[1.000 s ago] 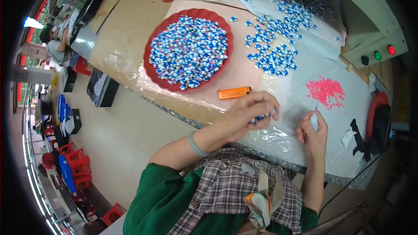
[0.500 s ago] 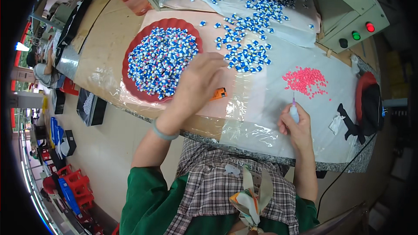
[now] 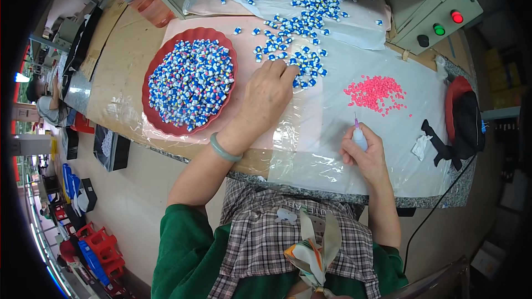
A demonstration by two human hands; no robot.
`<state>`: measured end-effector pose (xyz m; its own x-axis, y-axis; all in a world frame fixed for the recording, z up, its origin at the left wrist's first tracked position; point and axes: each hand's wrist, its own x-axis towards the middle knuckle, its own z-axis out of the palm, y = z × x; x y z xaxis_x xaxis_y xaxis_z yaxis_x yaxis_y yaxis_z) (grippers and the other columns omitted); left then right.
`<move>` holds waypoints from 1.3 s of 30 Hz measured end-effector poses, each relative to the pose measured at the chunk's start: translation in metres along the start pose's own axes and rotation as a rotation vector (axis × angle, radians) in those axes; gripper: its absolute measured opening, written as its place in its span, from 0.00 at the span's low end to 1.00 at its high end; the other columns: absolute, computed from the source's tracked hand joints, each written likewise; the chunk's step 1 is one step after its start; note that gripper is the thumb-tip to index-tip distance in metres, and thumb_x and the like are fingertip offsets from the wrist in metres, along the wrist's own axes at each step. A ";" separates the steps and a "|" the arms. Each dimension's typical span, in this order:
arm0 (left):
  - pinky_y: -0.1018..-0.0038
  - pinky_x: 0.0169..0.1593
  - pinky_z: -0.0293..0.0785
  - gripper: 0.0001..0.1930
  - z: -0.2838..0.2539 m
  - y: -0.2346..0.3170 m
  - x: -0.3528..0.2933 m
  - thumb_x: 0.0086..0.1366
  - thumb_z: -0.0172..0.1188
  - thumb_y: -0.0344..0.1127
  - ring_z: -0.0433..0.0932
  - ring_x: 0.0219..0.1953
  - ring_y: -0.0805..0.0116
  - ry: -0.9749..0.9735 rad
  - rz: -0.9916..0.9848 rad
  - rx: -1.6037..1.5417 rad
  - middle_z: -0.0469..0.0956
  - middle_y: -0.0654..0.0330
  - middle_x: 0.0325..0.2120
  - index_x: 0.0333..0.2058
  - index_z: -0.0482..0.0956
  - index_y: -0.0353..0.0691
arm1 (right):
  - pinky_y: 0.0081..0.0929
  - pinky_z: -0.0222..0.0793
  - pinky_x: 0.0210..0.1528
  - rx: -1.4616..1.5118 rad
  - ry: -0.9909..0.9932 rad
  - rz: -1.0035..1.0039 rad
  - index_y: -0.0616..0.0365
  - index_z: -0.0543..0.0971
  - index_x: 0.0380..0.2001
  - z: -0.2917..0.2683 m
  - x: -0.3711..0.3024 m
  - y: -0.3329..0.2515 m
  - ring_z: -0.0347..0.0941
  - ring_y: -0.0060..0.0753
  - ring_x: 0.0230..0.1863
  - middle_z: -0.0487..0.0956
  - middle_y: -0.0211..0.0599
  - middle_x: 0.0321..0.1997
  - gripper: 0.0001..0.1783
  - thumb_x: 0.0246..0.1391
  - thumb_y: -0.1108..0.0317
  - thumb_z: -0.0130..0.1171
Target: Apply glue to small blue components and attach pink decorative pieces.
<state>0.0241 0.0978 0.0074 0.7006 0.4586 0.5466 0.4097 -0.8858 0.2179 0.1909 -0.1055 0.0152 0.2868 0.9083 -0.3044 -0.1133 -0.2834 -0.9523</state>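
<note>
My left hand (image 3: 267, 94) reaches forward over the table, palm down, its fingertips resting on a loose scatter of small blue-and-white pieces (image 3: 299, 39). Whether it grips one I cannot tell. My right hand (image 3: 363, 152) sits nearer the table's front edge and holds a small white squeeze bottle (image 3: 359, 135) with a thin purple nozzle pointing up. A little pile of pink pieces (image 3: 377, 91) lies just beyond the right hand. A red round tray (image 3: 160, 127) heaped with blue-and-white pieces stands to the left of my left hand.
Clear plastic sheet (image 3: 310, 155) covers the table. A green machine box with red, green and black buttons (image 3: 440, 27) stands at the back right. A black and red object (image 3: 463, 116) lies at the right edge, a pink container (image 3: 147, 3) at the back left.
My left hand has moved from near the front edge forward and up to the scattered blue-and-white pieces. The orange lighter-like thing seen earlier is hidden under the hand. The right hand stays put with the bottle.
</note>
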 end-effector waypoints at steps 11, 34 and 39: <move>0.77 0.38 0.75 0.05 -0.033 0.031 -0.018 0.66 0.54 0.27 0.80 0.38 0.70 -0.241 -0.776 -1.550 0.77 0.62 0.35 0.40 0.76 0.36 | 0.14 0.56 0.19 0.224 -0.002 -0.102 0.55 0.69 0.40 -0.004 -0.001 -0.001 0.68 0.18 0.21 0.73 0.32 0.31 0.12 0.55 0.65 0.58; 0.77 0.45 0.78 0.09 -0.008 0.088 -0.068 0.63 0.57 0.22 0.80 0.40 0.69 -0.256 -0.907 -1.758 0.77 0.56 0.40 0.42 0.75 0.31 | 0.17 0.70 0.29 -0.014 0.270 -0.393 0.64 0.72 0.46 -0.011 -0.026 -0.016 0.72 0.22 0.33 0.77 0.41 0.40 0.22 0.49 0.71 0.67; 0.76 0.49 0.78 0.09 -0.006 0.089 -0.069 0.63 0.55 0.18 0.79 0.43 0.68 -0.227 -0.844 -1.779 0.72 0.56 0.44 0.42 0.74 0.30 | 0.17 0.71 0.30 -0.196 0.315 -0.488 0.65 0.69 0.52 -0.003 -0.031 -0.018 0.74 0.23 0.33 0.79 0.43 0.38 0.25 0.53 0.70 0.65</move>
<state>0.0088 -0.0136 -0.0062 0.7830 0.5974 -0.1732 -0.2224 0.5289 0.8190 0.1869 -0.1292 0.0415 0.5322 0.8216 0.2044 0.2701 0.0640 -0.9607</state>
